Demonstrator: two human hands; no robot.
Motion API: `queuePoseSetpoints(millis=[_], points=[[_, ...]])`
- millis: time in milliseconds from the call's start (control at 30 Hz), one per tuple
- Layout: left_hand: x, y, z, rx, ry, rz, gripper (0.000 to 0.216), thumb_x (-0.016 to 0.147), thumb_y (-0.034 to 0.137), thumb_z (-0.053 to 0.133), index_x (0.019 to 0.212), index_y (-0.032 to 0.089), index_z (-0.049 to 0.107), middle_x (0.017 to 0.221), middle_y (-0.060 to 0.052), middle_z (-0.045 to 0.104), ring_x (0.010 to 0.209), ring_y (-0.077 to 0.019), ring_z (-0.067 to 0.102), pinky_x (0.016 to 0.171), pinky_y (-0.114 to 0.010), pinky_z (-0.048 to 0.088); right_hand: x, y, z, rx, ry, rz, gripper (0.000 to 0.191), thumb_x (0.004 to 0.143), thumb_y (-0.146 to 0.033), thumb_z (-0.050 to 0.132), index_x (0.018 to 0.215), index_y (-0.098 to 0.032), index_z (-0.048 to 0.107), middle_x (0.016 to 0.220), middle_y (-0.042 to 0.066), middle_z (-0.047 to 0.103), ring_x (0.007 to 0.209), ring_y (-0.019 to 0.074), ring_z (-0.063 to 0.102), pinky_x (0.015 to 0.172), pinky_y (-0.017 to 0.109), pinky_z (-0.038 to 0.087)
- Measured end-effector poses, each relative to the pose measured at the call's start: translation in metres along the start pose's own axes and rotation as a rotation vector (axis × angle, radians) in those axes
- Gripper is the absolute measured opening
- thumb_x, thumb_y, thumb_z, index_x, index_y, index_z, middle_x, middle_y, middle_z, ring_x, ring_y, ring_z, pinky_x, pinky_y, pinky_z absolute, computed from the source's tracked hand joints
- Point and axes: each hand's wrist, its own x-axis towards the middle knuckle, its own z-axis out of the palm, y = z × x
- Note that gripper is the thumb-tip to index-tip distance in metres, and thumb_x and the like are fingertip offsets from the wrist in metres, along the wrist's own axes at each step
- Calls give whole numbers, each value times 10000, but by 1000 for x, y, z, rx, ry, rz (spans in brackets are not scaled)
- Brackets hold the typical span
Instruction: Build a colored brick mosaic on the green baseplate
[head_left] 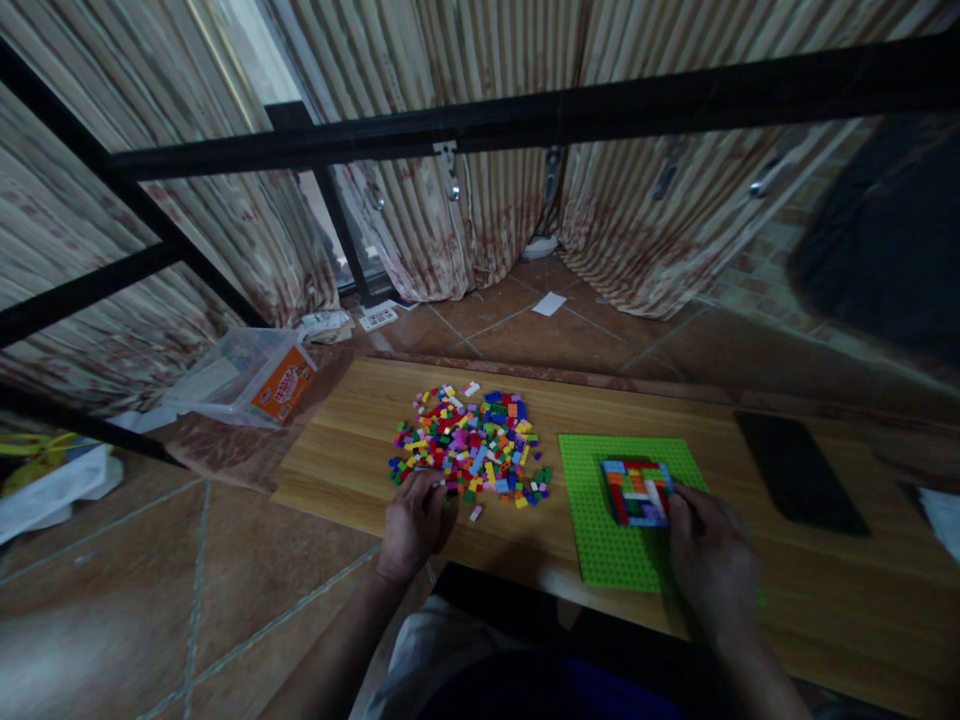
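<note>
A green studded baseplate (592, 545) lies on the wooden table, carrying a low, roughly square structure of toy bricks (634, 492) in red, blue, orange and other colours. A white brick (657, 503) shows on its right part. My right hand (712, 560) is closed at the structure's right edge, its curled fingers against the side. To the left is a heap of loose, mixed-colour toy bricks (480, 445). At the heap's near left edge my left hand (411, 522) is pinched. Something small and pale shows at its fingertips, too small to name.
A black flat panel (801, 472) lies on the table right of the baseplate. Beyond the table's left end, a clear plastic box (232, 375) with an orange label stands low. Black metal bars (495, 130) cross in front of striped curtains. Papers (550, 303) lie on the tiled floor.
</note>
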Motion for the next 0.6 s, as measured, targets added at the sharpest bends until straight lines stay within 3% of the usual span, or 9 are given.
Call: queuePoseSetpoints(millis=[600], points=[[1,-6,0,39,68,63,165,904,332,557,937,202,653,1009,-66,679,929,-191,679,823,-315,562,0,-4,1,56,19,28,428,948,-456,422,1029,-134,693,983,149,706,911,262,634,859,430,506]])
